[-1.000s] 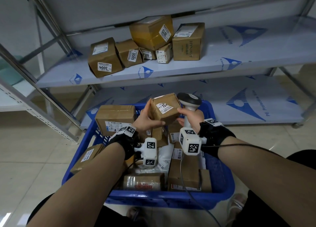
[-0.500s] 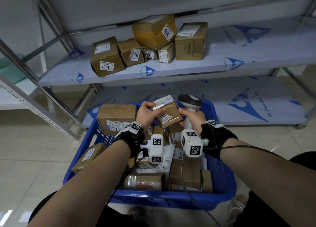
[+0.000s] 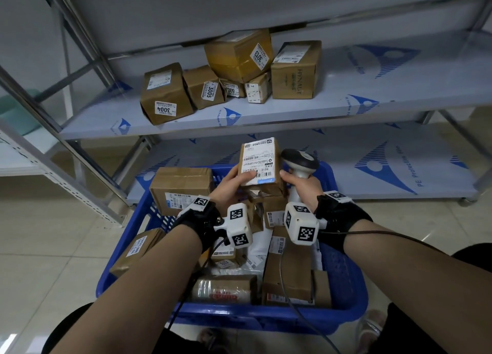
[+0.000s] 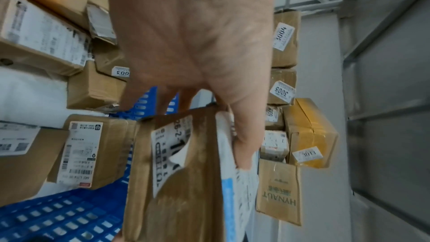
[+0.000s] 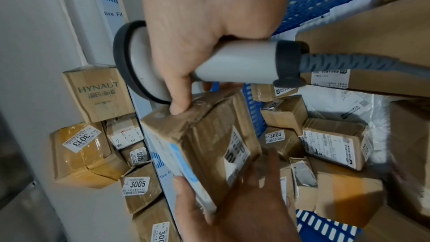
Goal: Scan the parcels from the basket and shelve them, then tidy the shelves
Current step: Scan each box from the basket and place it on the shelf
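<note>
Above the blue basket (image 3: 127,249) my left hand (image 3: 231,183) grips a small brown parcel (image 3: 259,164), its white shipping label facing up at me. In the left wrist view the thumb lies on the label side of the parcel (image 4: 184,172). My right hand (image 3: 298,184) grips the handle of a grey barcode scanner (image 3: 299,159), its dark head just right of the parcel. In the right wrist view its thumb tip touches the parcel (image 5: 202,135) while the fingers stay wrapped round the scanner (image 5: 235,62).
The basket holds several more brown parcels (image 3: 181,188) and white mailers (image 3: 257,249). Several labelled boxes (image 3: 165,95) cluster on the middle shelf (image 3: 372,95), with bare shelf to their right. The lower shelf (image 3: 399,167) lies behind the basket. The scanner cable (image 3: 282,287) trails down over the basket.
The left hand has turned the parcel over, so its large white shipping label now faces up. The scanner and right hand have stayed close beside it.
</note>
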{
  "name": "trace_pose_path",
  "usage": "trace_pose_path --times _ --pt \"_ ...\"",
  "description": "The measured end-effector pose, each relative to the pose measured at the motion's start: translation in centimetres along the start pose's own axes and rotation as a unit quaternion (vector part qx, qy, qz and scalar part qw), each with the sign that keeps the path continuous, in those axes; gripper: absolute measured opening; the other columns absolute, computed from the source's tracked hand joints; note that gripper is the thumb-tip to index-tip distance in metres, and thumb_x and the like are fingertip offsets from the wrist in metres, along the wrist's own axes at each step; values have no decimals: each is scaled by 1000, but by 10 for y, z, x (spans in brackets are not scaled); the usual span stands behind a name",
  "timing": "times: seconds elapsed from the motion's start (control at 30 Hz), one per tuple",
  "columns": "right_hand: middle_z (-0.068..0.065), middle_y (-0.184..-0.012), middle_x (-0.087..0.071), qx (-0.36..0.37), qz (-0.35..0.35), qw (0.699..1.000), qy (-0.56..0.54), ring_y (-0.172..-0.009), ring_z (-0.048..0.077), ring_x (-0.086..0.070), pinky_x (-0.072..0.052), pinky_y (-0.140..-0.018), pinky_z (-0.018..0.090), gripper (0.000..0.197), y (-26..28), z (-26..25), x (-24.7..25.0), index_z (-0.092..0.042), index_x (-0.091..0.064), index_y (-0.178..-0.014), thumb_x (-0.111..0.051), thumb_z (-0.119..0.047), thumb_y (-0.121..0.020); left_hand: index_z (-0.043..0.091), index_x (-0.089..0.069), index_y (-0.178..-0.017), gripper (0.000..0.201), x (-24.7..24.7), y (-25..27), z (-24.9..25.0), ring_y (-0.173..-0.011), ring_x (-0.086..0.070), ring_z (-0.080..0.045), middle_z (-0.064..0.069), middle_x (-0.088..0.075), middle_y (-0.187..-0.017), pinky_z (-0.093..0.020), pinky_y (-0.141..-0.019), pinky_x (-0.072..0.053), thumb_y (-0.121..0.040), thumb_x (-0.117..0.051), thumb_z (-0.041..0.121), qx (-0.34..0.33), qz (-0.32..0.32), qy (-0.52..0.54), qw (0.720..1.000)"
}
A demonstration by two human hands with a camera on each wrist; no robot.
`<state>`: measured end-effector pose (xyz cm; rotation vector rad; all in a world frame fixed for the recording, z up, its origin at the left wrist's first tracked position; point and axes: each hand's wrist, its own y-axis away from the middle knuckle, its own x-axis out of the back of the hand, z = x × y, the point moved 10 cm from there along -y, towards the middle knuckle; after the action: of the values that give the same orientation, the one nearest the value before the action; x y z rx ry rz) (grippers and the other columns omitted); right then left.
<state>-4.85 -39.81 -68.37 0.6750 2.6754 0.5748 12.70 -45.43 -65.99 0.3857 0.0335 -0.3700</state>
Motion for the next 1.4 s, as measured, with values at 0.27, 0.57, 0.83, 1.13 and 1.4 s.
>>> trace_pose_path --times 0.27,0.57,0.83,1.13,1.4 --pt "21 -113 -64 -19 -8 999 -34 -105 33 -63 -53 -86 43 27 -2 -2 7 -2 -62 -109 -71 -13 -86 9 -44 -133 50 22 6 2 -71 -66 -19 -9 -68 -97 -27 -54 -54 -87 -63 8 27 13 -124 992" --pt "8 -89 -65 -37 -90 994 54 -70 17 -62 -48 -47 20 35 1 -5 -9 -2 -59 -116 -70 -16 -86 21 -46 -125 45 13 13 36 -80 -69 -20 -9 -64 -101 -30 -67 -60 -87 -63 3 61 -59 -235 968" --pt "19 -108 -68 -86 -119 979 141 -75 22 -66 -52 -62 30 37 7 16 -15 5 -62 -116 -72 -14 -85 14 -49 -133 65 22 8 48 -121 -53 -30 -14 -54 -129 -42 -95 -44 -86 -57 58 64 44 -196 978" --pt "15 -93 -71 -110 -92 977 156 -78 26 -67 -56 -75 35 32 0 30 -4 3 -66 -100 -77 -19 -79 12 -50 -131 51 32 2 48 -92 -64 -20 -12 -63 -115 -29 -74 -53 -84 -70 9 13 84 -109 990" --pt "10 -111 -64 -113 -128 980 99 -113 32 -61 -49 -100 48 30 -13 43 -16 -16 -63 -94 -77 -34 -73 11 -47 -129 57 35 5 40 -94 -61 -18 -8 -62 -118 -33 -80 -49 -87 -63 46 -20 154 37 987"
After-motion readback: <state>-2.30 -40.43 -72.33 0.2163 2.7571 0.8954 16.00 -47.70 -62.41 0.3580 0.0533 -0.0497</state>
